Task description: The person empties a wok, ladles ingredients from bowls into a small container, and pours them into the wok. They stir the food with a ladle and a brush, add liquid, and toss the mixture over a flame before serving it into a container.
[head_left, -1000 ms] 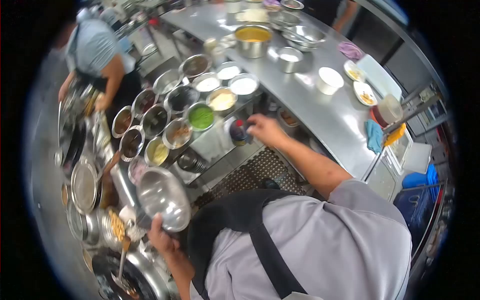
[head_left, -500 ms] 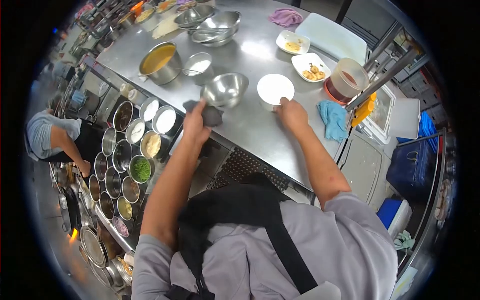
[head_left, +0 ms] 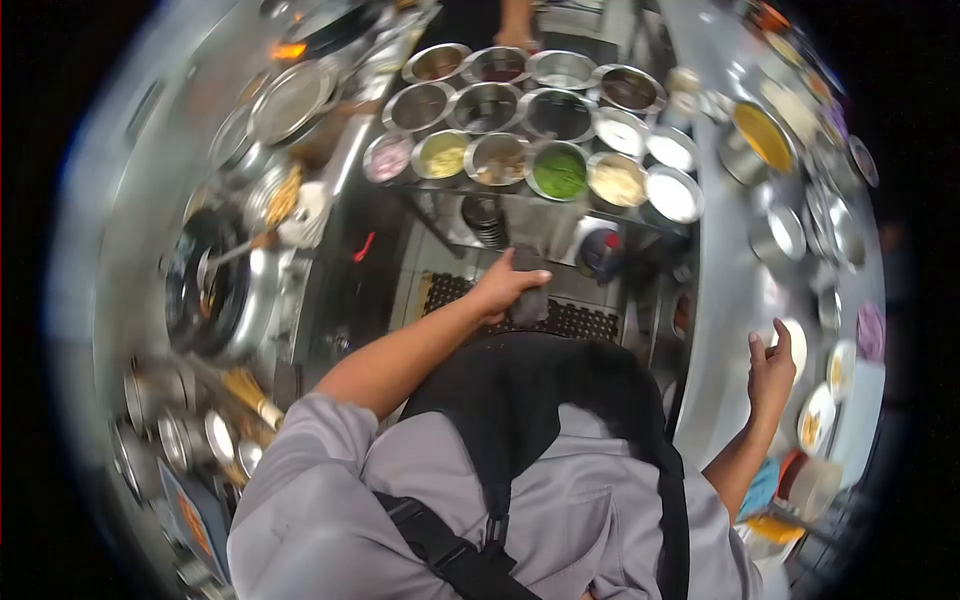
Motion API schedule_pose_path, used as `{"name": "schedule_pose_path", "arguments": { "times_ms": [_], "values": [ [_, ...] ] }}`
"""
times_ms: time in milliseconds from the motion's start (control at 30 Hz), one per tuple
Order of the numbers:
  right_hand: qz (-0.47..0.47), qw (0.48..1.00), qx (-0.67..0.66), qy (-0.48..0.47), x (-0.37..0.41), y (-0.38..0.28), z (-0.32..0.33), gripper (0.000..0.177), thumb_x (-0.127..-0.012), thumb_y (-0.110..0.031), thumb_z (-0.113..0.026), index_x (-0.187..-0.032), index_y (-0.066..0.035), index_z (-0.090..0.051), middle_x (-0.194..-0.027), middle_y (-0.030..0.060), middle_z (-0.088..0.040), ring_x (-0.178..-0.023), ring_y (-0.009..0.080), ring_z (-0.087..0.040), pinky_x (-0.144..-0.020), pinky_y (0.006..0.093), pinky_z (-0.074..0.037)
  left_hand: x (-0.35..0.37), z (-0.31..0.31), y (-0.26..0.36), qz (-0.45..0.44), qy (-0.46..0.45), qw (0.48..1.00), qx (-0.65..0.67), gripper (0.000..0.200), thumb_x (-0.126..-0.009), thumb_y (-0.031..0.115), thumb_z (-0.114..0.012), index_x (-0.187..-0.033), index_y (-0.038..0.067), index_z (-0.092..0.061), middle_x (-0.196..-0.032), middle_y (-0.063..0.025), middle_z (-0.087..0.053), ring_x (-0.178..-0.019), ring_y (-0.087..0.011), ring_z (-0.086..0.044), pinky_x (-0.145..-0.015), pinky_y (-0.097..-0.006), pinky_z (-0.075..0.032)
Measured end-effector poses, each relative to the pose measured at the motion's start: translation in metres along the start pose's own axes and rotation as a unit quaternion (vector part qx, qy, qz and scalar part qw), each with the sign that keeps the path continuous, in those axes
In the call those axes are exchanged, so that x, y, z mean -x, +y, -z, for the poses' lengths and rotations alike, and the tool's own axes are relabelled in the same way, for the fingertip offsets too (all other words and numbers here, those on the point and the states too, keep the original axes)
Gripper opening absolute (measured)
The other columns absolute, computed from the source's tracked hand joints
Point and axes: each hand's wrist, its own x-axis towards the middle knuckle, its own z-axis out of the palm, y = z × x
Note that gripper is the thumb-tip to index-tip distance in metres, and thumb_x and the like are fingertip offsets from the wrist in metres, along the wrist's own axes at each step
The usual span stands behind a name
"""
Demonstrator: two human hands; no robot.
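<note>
My left hand (head_left: 500,287) is closed around a dark grey cloth (head_left: 531,292), held in front of my apron above the floor mat. Over the steel table at the right, my right hand (head_left: 769,372) is open, its thumb and fingers apart and holding nothing. Just beyond its fingers stands a white bowl (head_left: 794,348), partly hidden by them. Farther up the same table are a steel pot of yellow-orange liquid (head_left: 765,138) and a smaller steel container with white contents (head_left: 785,232).
Steel pans of ingredients, one with chopped greens (head_left: 558,174), fill a rack ahead. At left, a wok (head_left: 207,320) holds a ladle beside the steel stove; a flame (head_left: 289,50) burns farther up. Another person's arm (head_left: 515,22) shows beyond the rack.
My view has swung left toward the stove. My right hand has let go of the white bowl. My left hand has left the table's edge with the grey cloth.
</note>
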Motion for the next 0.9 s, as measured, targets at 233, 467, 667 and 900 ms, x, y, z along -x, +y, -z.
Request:
{"name": "schedule_pose_path", "arguments": {
  "times_ms": [233,467,667,900],
  "values": [
    [0.353,0.876,-0.110,-0.309,0.027,-0.280,-0.160,0.040,-0.085,-0.017,-0.075,-0.121,-0.005,-0.064,-0.075,0.0102,-0.063,-0.064,0.0175,-0.058,-0.063,0.0319,-0.049,0.120,0.219,-0.038,-0.072,0.242,0.924,0.289,0.027,-0.088,0.013,-0.069,-0.112,0.005,-0.058,-0.096,-0.0097,-0.066,-0.085,-0.0254,-0.068,-0.077,-0.0432,-0.059],
    [0.566,0.715,-0.185,-0.366,0.137,-0.525,-0.350,0.039,-0.086,-0.022,-0.070,-0.120,-0.005,-0.063,-0.097,0.0133,-0.066,-0.088,0.0278,-0.065,-0.080,0.0384,-0.051,0.184,0.336,-0.028,-0.180,0.236,0.863,0.410,0.033,-0.093,0.022,-0.061,-0.116,-0.002,-0.059,-0.104,-0.0181,-0.069,-0.091,-0.0310,-0.070,-0.083,-0.0456,-0.059],
    [-0.072,0.554,-0.341,-0.756,0.149,-0.628,-0.479,0.042,-0.099,-0.040,-0.057,-0.123,-0.006,-0.057,-0.109,0.0143,-0.067,-0.099,0.0259,-0.065,-0.084,0.0448,-0.054,0.191,0.385,0.040,-0.228,0.102,0.858,0.449,0.040,-0.094,0.025,-0.058,-0.120,-0.005,-0.056,-0.111,-0.0285,-0.066,-0.094,-0.0360,-0.070,-0.084,-0.0428,-0.059],
    [-0.098,0.573,-0.268,-0.768,0.160,-0.661,-0.520,0.027,-0.095,-0.018,-0.062,-0.113,0.001,-0.057,-0.100,0.0129,-0.066,-0.089,0.0259,-0.069,-0.081,0.0390,-0.060,0.196,0.420,0.036,-0.231,0.093,0.828,0.503,0.041,-0.094,0.025,-0.056,-0.123,-0.005,-0.055,-0.115,-0.0295,-0.064,-0.098,-0.0381,-0.069,-0.090,-0.0462,-0.057]
  ]
}}
